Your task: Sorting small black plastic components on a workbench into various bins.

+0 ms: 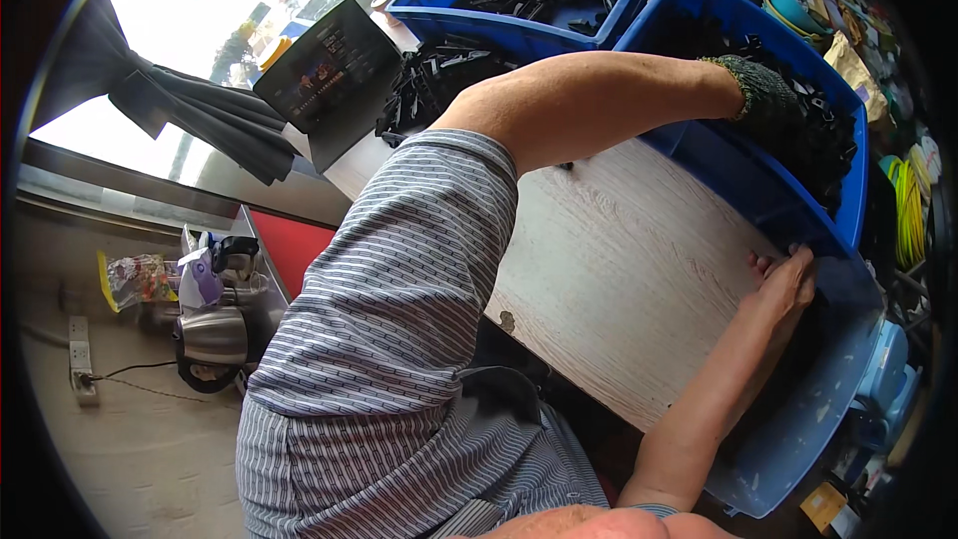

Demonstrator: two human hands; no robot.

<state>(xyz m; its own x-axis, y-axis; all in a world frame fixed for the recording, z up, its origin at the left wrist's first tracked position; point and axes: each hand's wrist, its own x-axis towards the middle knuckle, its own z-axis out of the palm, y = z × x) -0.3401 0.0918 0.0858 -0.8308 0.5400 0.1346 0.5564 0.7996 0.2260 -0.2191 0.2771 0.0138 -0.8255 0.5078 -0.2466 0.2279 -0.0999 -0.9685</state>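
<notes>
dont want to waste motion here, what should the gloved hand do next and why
I'd probably close the gloved left hand on a few black parts and lift: it rests among them in the blue bin, though its grip is hidden, and the bare right hand, by the bin's near wall, shows no part in it.

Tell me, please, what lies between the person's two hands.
Between the gloved left hand and bare right hand are black pieces and the blue bin's near wall, in the head view.
</notes>
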